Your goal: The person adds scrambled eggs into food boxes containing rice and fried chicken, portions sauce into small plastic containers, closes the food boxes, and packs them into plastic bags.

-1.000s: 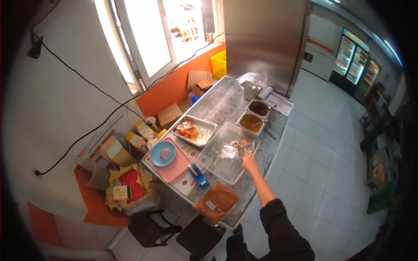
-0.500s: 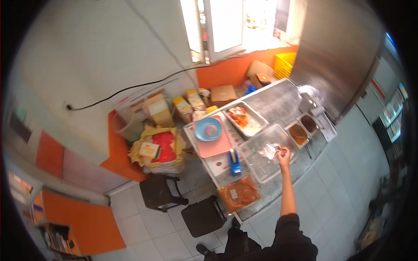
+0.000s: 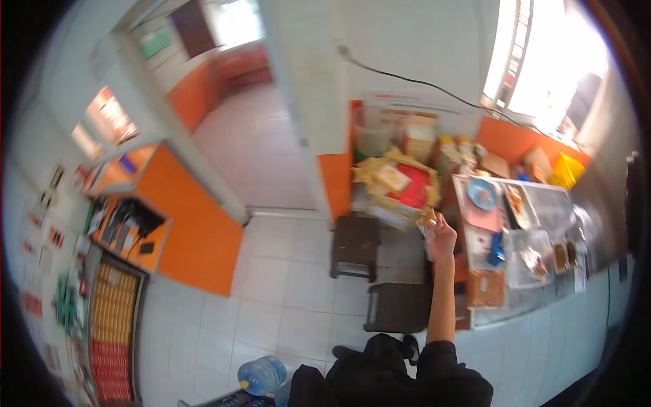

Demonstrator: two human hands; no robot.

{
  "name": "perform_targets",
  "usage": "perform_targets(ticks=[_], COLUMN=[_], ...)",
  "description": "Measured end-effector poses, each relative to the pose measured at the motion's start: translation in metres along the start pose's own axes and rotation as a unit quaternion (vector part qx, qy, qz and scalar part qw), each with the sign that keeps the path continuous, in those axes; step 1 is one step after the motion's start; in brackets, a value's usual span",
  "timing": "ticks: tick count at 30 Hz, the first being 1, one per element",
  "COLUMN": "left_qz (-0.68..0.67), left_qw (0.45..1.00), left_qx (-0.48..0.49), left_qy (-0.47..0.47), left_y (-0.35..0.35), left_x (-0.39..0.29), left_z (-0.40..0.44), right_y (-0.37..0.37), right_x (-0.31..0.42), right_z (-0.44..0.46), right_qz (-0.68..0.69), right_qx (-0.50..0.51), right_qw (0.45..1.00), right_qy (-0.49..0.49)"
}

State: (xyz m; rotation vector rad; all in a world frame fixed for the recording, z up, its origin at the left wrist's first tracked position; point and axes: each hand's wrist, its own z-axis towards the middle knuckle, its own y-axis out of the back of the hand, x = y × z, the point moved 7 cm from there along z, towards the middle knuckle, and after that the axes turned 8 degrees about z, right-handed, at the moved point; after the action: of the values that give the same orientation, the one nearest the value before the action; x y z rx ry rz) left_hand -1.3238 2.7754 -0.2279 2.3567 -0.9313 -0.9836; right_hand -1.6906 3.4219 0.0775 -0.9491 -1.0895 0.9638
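Observation:
My right hand (image 3: 444,237) is closed on a small clear plastic packet (image 3: 426,224) with something brownish in it; its exact kind is too blurred to tell. The arm stretches out in front of me, between the two dark stools and the worktable. Beyond the hand is an open carton (image 3: 369,203) lined with yellow paper, with a red package (image 3: 413,188) and a yellow-white box (image 3: 392,178) in it. On the table to the right stands a clear plastic tub (image 3: 519,277) with crumpled plastic inside. My left hand is out of view.
Dark stools (image 3: 356,237) stand left of the metal worktable (image 3: 563,197). The table bears a blue plate (image 3: 482,195), a blue tape dispenser (image 3: 497,249) and a flat orange-brown pack (image 3: 487,289). A water bottle (image 3: 263,375) is near my feet. A doorway opens ahead left.
My view has swung left, so the worktable now lies at the right. My right hand has left the clear tub and moved left, carrying the small packet.

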Motion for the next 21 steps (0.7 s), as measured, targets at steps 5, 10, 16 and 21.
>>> perform_targets(ticks=[5, 10, 16, 21], left_qz=[-0.176, -0.361, -0.418, -0.228], left_qw=[0.973, 0.891, 0.805, 0.881], left_qx=[-0.147, -0.276, -0.387, -0.115], left_qy=[-0.02, -0.002, 0.168, 0.398], left_y=[0.092, 0.19, 0.17, 0.11], left_x=[0.094, 0.127, 0.226, 0.237], left_z=[0.008, 0.026, 0.044, 0.028], right_y=[-0.049, -0.067, -0.112, -0.168], right_x=[-0.237, -0.449, -0.748, -1.023], right_z=[0.053, 0.096, 0.084, -0.003], right_qz=[-0.067, -0.269, -0.324, -0.248], right_qx=[-0.099, 0.068, 0.148, 0.312], right_qw=[0.985, 0.92, 0.731, 0.512], right_qy=[-0.122, -0.278, -0.582, -0.761])
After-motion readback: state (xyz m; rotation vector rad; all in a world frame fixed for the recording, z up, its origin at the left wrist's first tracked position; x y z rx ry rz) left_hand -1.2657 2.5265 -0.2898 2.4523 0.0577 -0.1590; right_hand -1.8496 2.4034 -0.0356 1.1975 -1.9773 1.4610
